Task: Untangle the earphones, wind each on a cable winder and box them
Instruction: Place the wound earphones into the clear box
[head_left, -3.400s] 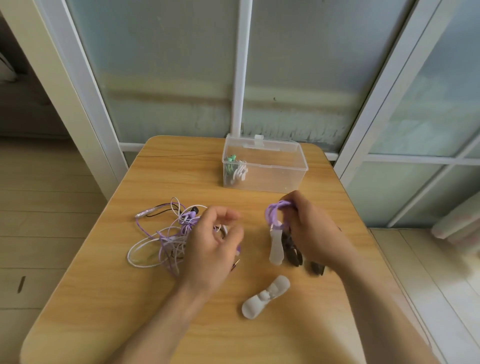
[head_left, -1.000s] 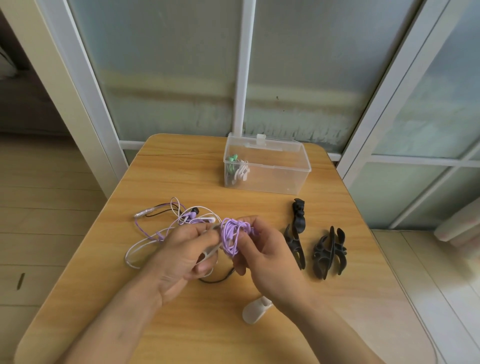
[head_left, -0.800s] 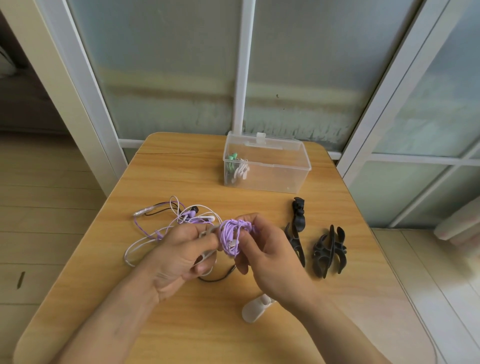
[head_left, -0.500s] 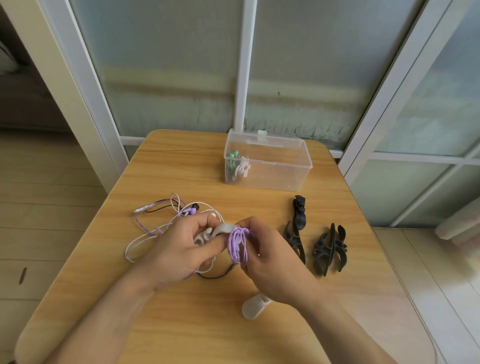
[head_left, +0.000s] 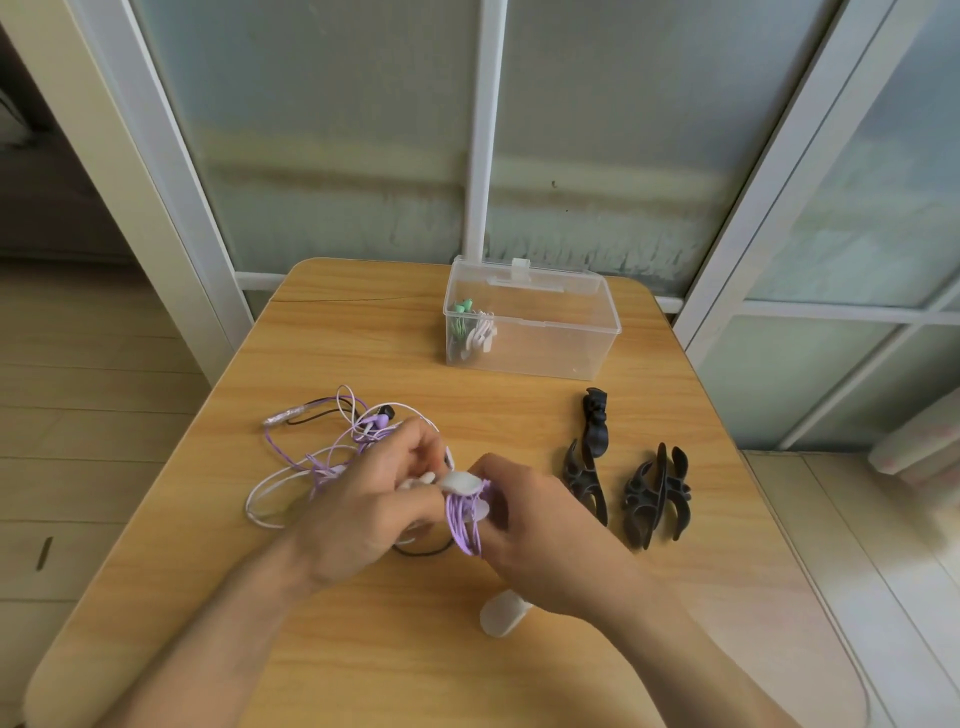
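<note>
Hands: left hand (head_left: 363, 512) pinches the white cable winder (head_left: 460, 483) so it can't spin, right hand (head_left: 540, 535) grips the purple earphone cable (head_left: 464, 525) coiled around it
Spot: table middle, just above the surface
Tangle: leftover earphones (head_left: 332, 457) at 9 o'clock, probably next
Box: clear box (head_left: 535, 325) at 12 o'clock, one wound set inside
Spares: black winders (head_left: 657, 493) at 3 o'clock, white winder (head_left: 501, 613) at 6

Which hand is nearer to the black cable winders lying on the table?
Right. The right hand sits just left of the black cable winders, almost next to the nearest one. The left hand is farther left, beyond the purple cable both hands hold.
</note>
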